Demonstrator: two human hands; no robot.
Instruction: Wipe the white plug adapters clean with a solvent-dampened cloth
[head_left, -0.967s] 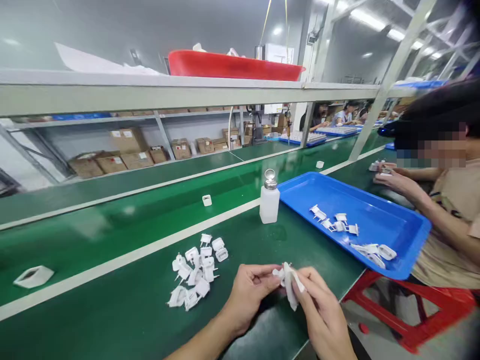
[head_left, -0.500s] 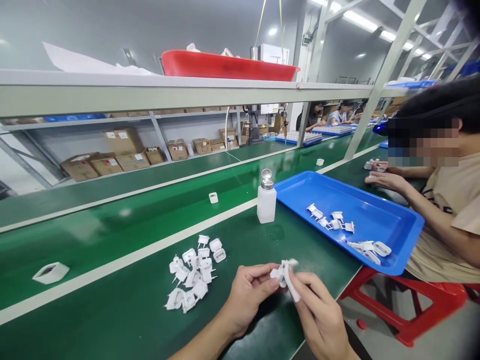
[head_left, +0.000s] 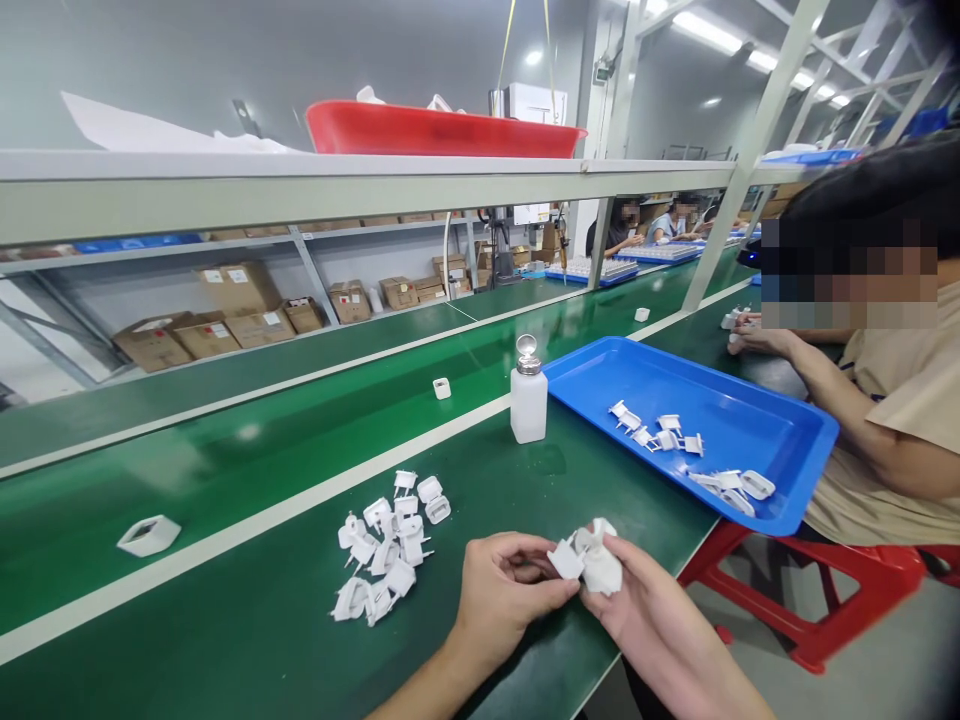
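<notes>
Between thumb and fingers, my left hand (head_left: 499, 590) pinches a small white plug piece (head_left: 566, 560) above the green table's front edge. My right hand (head_left: 637, 600) holds a crumpled white cloth (head_left: 602, 565) right beside that piece; the two touch or nearly touch. A pile of white plug pieces (head_left: 386, 550) lies on the green table (head_left: 247, 640) to the left of my hands. Behind them stands a white square bottle (head_left: 529, 405) with a metal top.
A blue tray (head_left: 750, 395) with several white pieces lies at the right. White housings (head_left: 149, 536) sit on the green belt (head_left: 247, 440) beyond the white line. A person (head_left: 885, 420) works at the right, near a red stool (head_left: 810, 600). A red tray (head_left: 442, 130) rests on the shelf overhead.
My right hand has turned, showing more of the white cloth, and the plug piece in my left hand is tilted differently. The housings on the belt have moved right. The view has shifted slightly.
</notes>
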